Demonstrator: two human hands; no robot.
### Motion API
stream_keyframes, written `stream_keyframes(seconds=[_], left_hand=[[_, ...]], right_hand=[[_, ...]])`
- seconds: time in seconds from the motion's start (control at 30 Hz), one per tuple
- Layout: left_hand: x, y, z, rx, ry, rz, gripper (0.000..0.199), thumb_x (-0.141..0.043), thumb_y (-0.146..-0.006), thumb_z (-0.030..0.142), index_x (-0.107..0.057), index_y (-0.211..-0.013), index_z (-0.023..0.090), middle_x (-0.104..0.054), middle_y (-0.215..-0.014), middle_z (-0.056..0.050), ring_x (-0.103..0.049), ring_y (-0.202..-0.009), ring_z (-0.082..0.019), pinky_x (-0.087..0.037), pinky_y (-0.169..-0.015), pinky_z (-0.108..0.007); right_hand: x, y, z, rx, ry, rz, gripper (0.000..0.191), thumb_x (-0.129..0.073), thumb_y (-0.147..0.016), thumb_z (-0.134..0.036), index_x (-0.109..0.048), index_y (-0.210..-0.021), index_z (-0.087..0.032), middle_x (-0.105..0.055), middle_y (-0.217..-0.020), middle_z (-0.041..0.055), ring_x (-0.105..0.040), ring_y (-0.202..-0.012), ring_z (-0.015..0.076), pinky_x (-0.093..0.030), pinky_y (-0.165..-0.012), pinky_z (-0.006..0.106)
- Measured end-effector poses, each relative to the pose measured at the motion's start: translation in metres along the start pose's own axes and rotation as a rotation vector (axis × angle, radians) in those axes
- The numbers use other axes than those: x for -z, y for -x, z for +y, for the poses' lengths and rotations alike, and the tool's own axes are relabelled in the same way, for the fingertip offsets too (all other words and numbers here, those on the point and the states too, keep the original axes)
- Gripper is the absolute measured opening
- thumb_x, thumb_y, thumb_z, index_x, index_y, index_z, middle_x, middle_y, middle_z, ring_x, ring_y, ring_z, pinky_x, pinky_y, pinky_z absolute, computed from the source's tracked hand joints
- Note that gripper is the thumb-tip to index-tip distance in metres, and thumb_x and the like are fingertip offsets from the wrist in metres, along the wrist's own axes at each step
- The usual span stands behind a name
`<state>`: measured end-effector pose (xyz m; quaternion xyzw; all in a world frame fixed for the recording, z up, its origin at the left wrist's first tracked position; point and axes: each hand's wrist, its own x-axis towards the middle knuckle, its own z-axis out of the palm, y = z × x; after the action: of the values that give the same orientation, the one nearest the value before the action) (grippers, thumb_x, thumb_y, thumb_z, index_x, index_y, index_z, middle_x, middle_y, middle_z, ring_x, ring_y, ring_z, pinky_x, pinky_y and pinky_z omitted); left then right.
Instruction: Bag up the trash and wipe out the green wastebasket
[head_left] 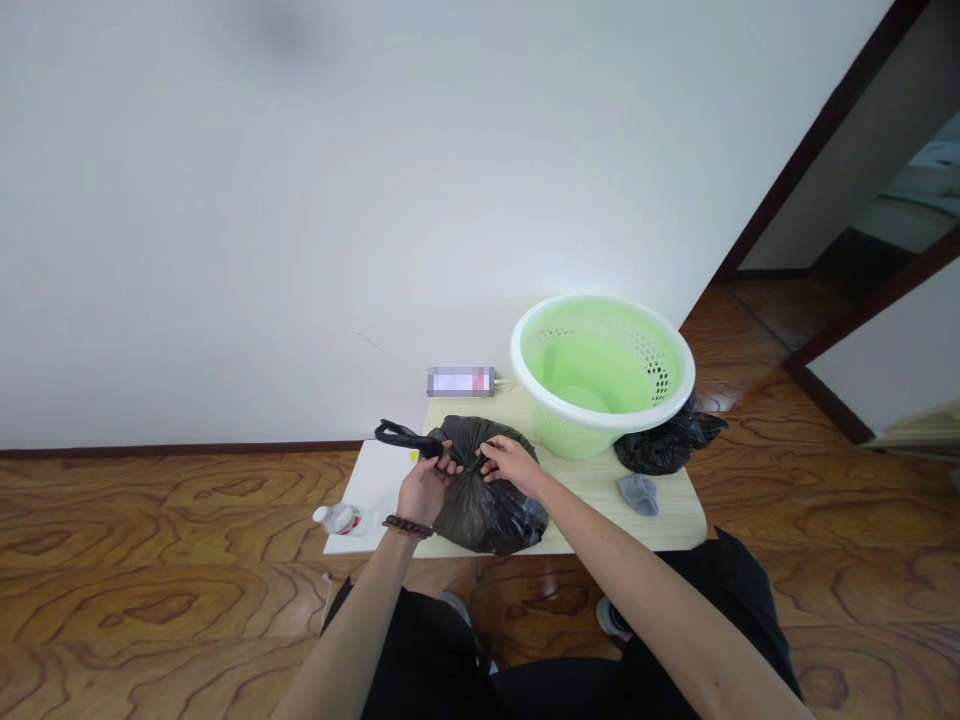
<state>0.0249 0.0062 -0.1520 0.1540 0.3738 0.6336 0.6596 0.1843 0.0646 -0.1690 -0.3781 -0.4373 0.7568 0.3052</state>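
Note:
A full black plastic bag [491, 515] rests on the small light-wood table, gathered and tied at its top. My left hand [427, 480] is closed on the bag's twisted neck, and a black handle loop [401, 435] sticks out to the left beyond it. On the other side of the knot, my right hand [506, 463] pinches the gathered plastic with thumb and fingers. A beaded bracelet [407, 526] circles my left wrist. What exactly lies between the fingertips is partly hidden.
A green basket with a white rim [525, 375] stands right on the table [592, 515]. Beside it lie another black bag [656, 450] and a grey cloth bundle [638, 494]. A blurred box [460, 382] sits by the wall; a clear bottle [341, 519] lies on a white board [375, 485].

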Motion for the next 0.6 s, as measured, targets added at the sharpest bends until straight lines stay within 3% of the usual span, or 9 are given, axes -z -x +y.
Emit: stream_keyframes(seconds=[0.17,0.4,0.5,0.6], left_hand=[[-0.002,0.001,-0.001,-0.047,-0.185,0.066,0.026,-0.06,-0.069,0.02,-0.061,-0.094,0.012,-0.055,-0.067,-0.001,-0.054,-0.064,-0.011,-0.045,-0.064,-0.025],[0.012,0.011,-0.001,-0.133,-0.529,0.117,0.043,-0.069,-0.061,0.029,-0.062,-0.1,0.012,-0.063,-0.082,-0.005,-0.056,-0.077,-0.016,-0.042,-0.071,-0.028],[0.021,0.016,0.0,-0.133,-0.693,0.131,0.048,-0.071,-0.057,0.032,-0.063,-0.1,0.014,-0.064,-0.082,-0.005,-0.056,-0.073,-0.016,-0.042,-0.068,-0.029],[0.029,0.015,0.002,-0.097,-0.713,0.093,0.048,-0.072,-0.056,0.031,-0.063,-0.1,0.015,-0.064,-0.077,-0.003,-0.055,-0.066,-0.014,-0.043,-0.064,-0.029]], right_hand=[[-0.001,-0.001,0.005,0.016,-0.001,0.034,0.018,-0.053,-0.079,-0.035,-0.05,-0.08,-0.018,-0.055,-0.077,0.0007,-0.054,-0.055,0.0066,-0.048,-0.047,0.019],[-0.004,0.005,0.0,0.026,0.054,0.055,0.018,-0.054,-0.078,-0.034,-0.05,-0.081,-0.017,-0.053,-0.071,-0.0008,-0.054,-0.055,0.0074,-0.049,-0.048,0.02],[-0.003,0.008,0.001,0.041,0.077,0.066,0.017,-0.055,-0.078,-0.034,-0.05,-0.082,-0.017,-0.053,-0.07,-0.0012,-0.055,-0.056,0.0077,-0.049,-0.049,0.02],[0.0,0.013,0.003,0.063,0.101,0.084,0.016,-0.054,-0.078,-0.032,-0.05,-0.083,-0.018,-0.052,-0.067,-0.0019,-0.055,-0.057,0.0082,-0.05,-0.049,0.02]])
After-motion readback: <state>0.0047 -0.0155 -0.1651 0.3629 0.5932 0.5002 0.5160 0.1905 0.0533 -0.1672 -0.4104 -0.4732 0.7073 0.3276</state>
